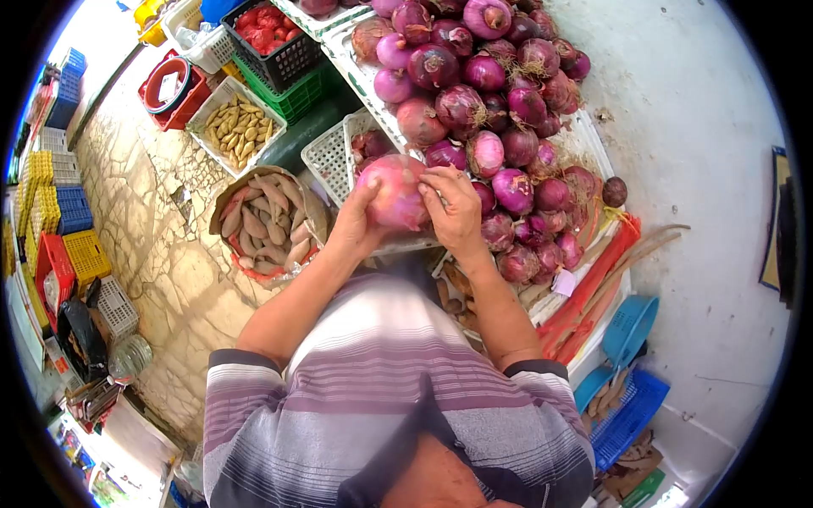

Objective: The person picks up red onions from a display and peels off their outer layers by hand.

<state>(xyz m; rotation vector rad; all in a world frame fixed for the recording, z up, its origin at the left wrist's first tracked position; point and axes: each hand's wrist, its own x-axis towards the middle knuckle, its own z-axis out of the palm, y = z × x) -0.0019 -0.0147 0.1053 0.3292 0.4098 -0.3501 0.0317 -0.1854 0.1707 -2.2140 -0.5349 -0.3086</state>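
A big, round, pink-purple onion (395, 191) sat between the bare left hand (359, 218) and bare right hand (456, 210).
The left grasped it from eight o'clock; the right's bent fingers met its three o'clock edge, pinching or not, I couldn't tell. It showed no clear long axis.

We appear to be in a produce shop or market stall: around us we see heaped red onions (460, 106), a sack (317, 201) of long tubers (273, 227), a basket of small tan produce (239, 131) and stacked plastic crates (39, 182).
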